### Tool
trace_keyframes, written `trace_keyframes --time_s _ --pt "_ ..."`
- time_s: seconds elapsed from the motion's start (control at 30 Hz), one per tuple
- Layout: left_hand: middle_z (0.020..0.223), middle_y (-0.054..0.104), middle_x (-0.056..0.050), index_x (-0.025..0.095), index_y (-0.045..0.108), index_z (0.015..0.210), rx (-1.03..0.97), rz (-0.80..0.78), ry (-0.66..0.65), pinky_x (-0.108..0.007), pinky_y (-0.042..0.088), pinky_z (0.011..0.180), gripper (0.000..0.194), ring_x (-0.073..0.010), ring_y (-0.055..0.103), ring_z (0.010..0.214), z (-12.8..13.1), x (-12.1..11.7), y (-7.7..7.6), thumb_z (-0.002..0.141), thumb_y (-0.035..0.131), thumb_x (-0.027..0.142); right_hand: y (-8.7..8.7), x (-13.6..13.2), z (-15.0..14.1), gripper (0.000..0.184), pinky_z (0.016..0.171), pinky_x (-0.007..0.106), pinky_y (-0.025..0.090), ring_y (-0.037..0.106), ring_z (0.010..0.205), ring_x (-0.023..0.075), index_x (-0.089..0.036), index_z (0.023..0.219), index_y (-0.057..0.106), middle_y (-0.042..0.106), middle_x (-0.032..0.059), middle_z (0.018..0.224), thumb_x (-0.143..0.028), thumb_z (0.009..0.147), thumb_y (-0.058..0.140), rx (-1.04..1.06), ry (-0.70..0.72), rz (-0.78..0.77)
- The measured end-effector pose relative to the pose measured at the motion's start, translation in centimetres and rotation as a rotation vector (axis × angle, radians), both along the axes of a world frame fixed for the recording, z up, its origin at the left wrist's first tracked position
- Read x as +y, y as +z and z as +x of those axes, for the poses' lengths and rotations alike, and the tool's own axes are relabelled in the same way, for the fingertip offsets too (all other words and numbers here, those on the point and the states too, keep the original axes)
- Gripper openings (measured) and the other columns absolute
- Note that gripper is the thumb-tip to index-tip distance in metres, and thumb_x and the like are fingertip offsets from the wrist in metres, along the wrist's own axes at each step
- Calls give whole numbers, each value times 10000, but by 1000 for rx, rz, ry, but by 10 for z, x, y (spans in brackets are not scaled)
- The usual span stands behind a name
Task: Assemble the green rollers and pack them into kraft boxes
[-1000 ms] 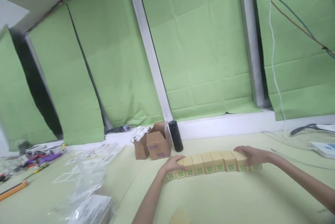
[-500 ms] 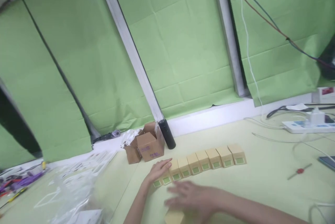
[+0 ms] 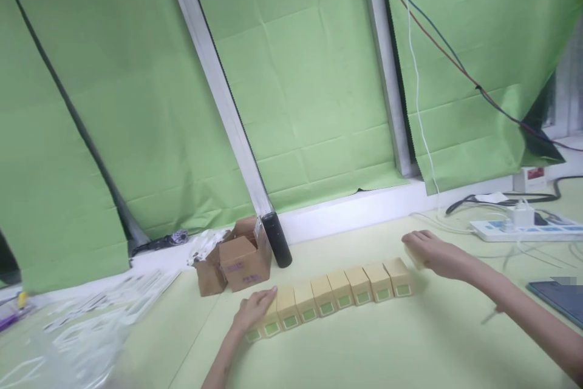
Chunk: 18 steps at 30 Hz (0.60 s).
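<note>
A slightly curved row of small yellow boxes (image 3: 327, 298), each with a green label on its front, stands on the table. My left hand (image 3: 251, 312) is closed around the left end of the row, partly covering the last boxes there. Beyond the row's right end, my right hand (image 3: 430, 250) grips a similar small yellow box (image 3: 413, 257), mostly hidden under the fingers. A gap separates that box from the row.
Behind the row stand an open brown carton (image 3: 245, 263) and a black cylinder (image 3: 277, 240). At the right are a white power strip (image 3: 487, 231), cables and a dark flat device (image 3: 558, 301). Clear plastic bags (image 3: 68, 346) lie at the left.
My right hand left the row's right end, reached to a loose box near the front, and has carried a box to the right end. My left hand stayed at the left end. The view turned right.
</note>
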State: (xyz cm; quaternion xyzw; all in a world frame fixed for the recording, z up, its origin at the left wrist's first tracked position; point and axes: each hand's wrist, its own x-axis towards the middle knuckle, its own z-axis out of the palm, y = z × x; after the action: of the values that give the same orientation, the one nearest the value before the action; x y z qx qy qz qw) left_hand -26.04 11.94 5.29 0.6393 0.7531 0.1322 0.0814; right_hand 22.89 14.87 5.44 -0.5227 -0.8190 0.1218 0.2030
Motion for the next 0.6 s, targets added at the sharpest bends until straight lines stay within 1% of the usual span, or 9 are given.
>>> trace_keyframes --time_s 0.07,0.17,0.23,0.33,0.37,0.43,0.5,0.53,0.6 --pt "1157 655 -68 272 681 987 31 -43 1 -517 397 913 655 -379 529 1116 11 3 -7 708 344 759 -18 14 9 423 800 446 442 518 1021 363 -187 1023 545 583 131 1011 -203 603 592 -49 3 -66" --pt "1162 641 -76 271 659 1025 65 -64 -25 -499 397 902 669 -371 515 1117 27 6 -11 718 318 757 -41 30 11 532 818 396 448 529 1024 326 -225 1063 524 596 81 1021 -251 546 647 -92 33 -119" --pt "1158 639 -75 282 651 1043 75 -69 -44 -483 397 900 669 -359 510 1121 36 8 -12 725 303 757 -47 40 16 509 833 401 437 523 1030 323 -240 1039 527 601 69 1019 -271 546 649 -119 46 -126" --pt "1188 625 -70 306 629 1099 77 -75 -74 -467 369 941 692 -335 498 1153 44 12 -12 732 270 769 -47 52 28 469 808 440 438 543 988 342 -244 983 550 620 72 969 -272 528 661 -167 57 -148" --pt "1224 605 -77 306 602 1151 79 -73 -80 -489 328 980 715 -339 475 1184 46 14 -12 728 269 776 -45 54 31 505 808 468 435 533 1013 363 -245 1007 553 620 85 995 -284 518 675 -181 56 -152" --pt "1317 531 -126 267 501 1284 88 -60 -86 -574 170 1047 818 -385 372 1273 51 16 -11 687 325 798 -44 54 30 639 849 556 390 460 1129 425 -246 1127 530 579 135 1143 -345 519 702 -196 50 -136" --pt "1406 415 -189 195 384 1376 100 -34 -118 -624 -10 1052 993 -431 216 1344 63 19 -11 601 446 812 -45 48 17 798 932 608 299 344 1250 440 -256 1291 432 452 164 1338 -451 564 700 -189 77 -87" --pt "1433 366 -208 164 353 1392 101 -20 -160 -615 -57 1055 1064 -433 164 1360 74 20 -11 557 505 806 -46 45 6 855 974 593 265 303 1289 420 -259 1353 368 383 160 1405 -507 597 680 -180 110 -57" --pt "1461 321 -196 150 359 1386 88 11 -295 -544 -50 1095 1100 -392 163 1372 106 25 -13 511 582 778 -50 40 -20 909 1021 505 268 300 1314 360 -253 1418 278 326 140 1455 -590 650 630 -158 196 -2"
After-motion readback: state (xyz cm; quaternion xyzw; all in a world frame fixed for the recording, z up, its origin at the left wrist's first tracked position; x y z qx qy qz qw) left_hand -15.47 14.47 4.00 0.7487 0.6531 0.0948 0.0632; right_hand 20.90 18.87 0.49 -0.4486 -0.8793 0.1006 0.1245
